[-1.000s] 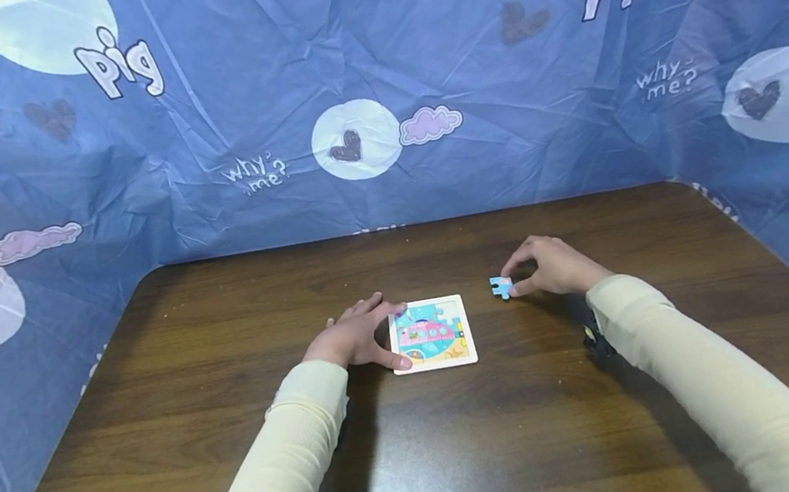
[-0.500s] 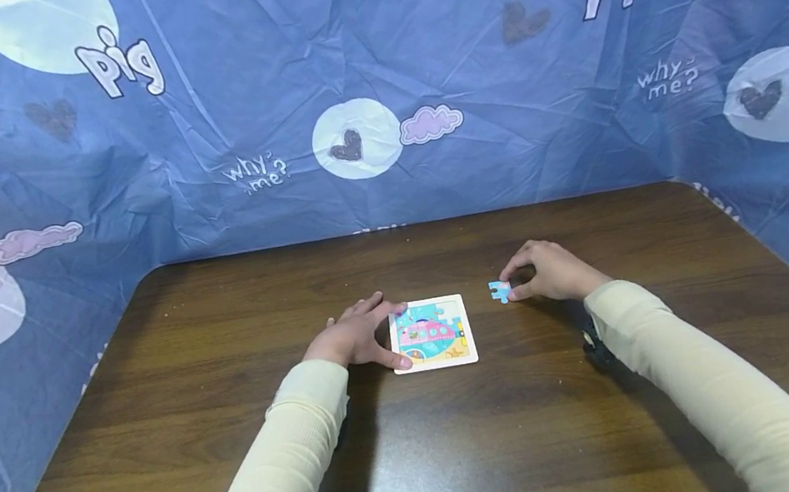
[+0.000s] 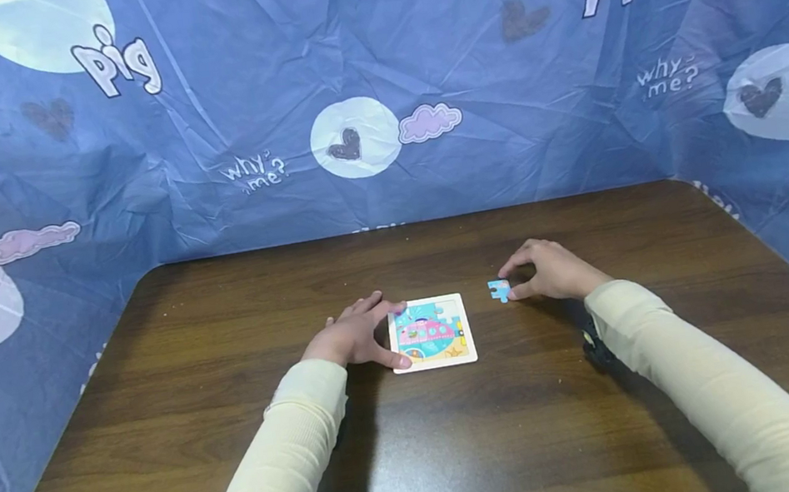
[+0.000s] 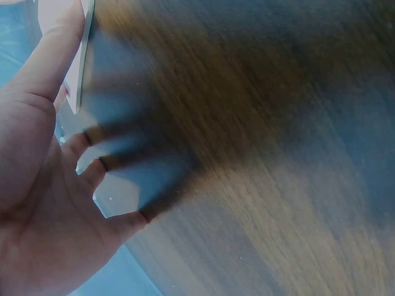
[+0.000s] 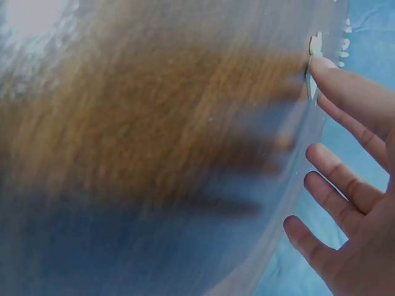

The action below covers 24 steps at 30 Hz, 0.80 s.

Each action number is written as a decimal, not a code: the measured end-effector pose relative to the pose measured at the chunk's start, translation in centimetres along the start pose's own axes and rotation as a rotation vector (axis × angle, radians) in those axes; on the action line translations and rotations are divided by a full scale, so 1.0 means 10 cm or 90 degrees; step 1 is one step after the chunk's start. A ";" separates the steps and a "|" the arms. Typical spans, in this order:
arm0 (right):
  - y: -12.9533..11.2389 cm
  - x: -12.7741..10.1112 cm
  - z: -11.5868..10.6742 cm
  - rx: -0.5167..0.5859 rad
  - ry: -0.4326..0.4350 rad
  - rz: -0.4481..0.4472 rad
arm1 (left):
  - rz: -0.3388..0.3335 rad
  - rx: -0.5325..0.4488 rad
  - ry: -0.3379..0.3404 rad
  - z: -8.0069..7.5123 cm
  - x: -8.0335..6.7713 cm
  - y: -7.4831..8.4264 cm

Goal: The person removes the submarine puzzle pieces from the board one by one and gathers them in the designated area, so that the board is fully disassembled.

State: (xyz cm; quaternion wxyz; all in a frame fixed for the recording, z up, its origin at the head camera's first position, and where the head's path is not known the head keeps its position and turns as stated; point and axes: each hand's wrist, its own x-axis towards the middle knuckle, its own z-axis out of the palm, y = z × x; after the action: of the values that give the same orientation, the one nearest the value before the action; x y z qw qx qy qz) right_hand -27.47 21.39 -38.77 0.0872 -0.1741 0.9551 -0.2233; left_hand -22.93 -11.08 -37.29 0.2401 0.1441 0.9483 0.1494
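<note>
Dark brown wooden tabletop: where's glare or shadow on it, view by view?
Head: pale glare low centre on the dark brown wooden tabletop, shadow left of it; left wrist: shadows off the left hand; right wrist: upper-left glare, shadows off the right hand.

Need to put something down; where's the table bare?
Bare table: between the sleeves, nearer than the puzzle; also left of the left sleeve. Crowded: around the left hand on the puzzle, and the piece in the right hand.

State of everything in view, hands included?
Puzzle board: flat, incomplete, gap at upper right.
Puzzle piece: loose, outside the board; table contact unclear.
Left hand: spread, touching the board's left side.
Right hand: pinching the piece.
Backdrop: hanging, creased.
</note>
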 end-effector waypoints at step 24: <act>-0.31 -0.19 0.04 0.156 0.050 -0.030 | 0.004 0.010 -0.001 0.00 0.02 0.00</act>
State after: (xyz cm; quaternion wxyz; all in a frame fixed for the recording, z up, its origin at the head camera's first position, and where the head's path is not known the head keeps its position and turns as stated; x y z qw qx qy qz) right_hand -24.65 19.31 -37.54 0.0650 -0.1756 0.9189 -0.3471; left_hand -23.10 -11.04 -37.35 0.2391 0.1491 0.9488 0.1426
